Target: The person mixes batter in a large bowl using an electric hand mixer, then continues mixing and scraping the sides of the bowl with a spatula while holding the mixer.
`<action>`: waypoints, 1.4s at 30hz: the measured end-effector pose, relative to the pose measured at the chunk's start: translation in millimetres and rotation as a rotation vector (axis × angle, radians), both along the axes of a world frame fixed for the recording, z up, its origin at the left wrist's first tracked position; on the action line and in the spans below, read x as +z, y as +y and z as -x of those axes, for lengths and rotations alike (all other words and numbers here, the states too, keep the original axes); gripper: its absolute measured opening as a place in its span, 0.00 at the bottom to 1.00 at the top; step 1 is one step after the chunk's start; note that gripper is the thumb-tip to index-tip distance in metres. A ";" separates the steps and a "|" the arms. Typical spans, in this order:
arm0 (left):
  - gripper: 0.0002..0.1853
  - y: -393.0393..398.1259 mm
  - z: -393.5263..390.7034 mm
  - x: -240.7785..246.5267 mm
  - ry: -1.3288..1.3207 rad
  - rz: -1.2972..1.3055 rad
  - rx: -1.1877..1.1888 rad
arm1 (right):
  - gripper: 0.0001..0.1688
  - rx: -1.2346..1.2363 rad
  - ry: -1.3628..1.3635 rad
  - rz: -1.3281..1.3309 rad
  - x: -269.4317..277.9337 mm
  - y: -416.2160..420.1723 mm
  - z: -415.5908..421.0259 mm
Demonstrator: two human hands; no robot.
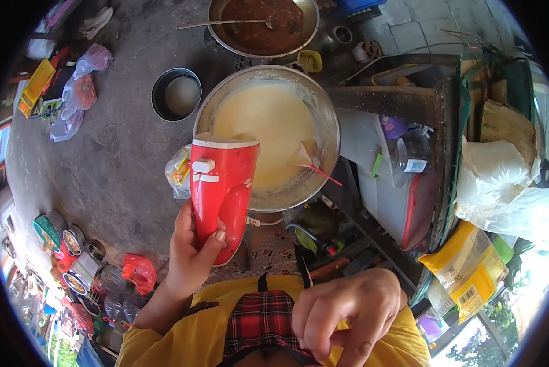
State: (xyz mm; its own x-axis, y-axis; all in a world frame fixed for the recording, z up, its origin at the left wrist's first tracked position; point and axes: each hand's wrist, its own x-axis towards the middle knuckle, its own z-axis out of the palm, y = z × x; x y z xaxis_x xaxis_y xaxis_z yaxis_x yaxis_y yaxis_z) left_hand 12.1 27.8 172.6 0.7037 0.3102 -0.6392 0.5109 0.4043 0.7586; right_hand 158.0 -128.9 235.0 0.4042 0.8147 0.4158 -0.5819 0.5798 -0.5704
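My left hand (195, 252) grips a red electric hand mixer (223, 188) with white trim and a white switch. The mixer's front end reaches over the near left rim of a wide metal basin (332, 137) of pale yellow batter (267, 121); its beaters are hidden behind the body. A spatula (318, 169) with a thin red handle rests in the batter and leans on the basin's right side. In front of my chest is my right hand (352, 307), its fingers curled and the palm turned out of sight. No object shows in it.
A dark pot (177, 95) with pale contents stands left of the basin. Beyond is a metal pan (315, 18) of brown-red sauce with a spoon (228, 22). A wooden-framed shelf (393, 98) holds containers on the right. The mixer's white cord (270, 222) runs below the basin.
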 end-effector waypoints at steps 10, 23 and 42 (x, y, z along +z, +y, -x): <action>0.31 -0.7 6.7 -2.0 -0.055 0.006 0.001 | 0.12 -0.100 -0.459 1.094 -58.2 -54.2 -56.5; 0.30 -2.7 7.8 -3.6 -0.066 0.000 -0.019 | 0.05 -0.158 -1.632 1.631 -171.0 -61.5 -51.6; 0.30 -10.9 22.7 -9.7 -0.133 -0.436 -0.433 | 0.07 -0.268 -1.676 1.492 -150.4 -28.2 -99.8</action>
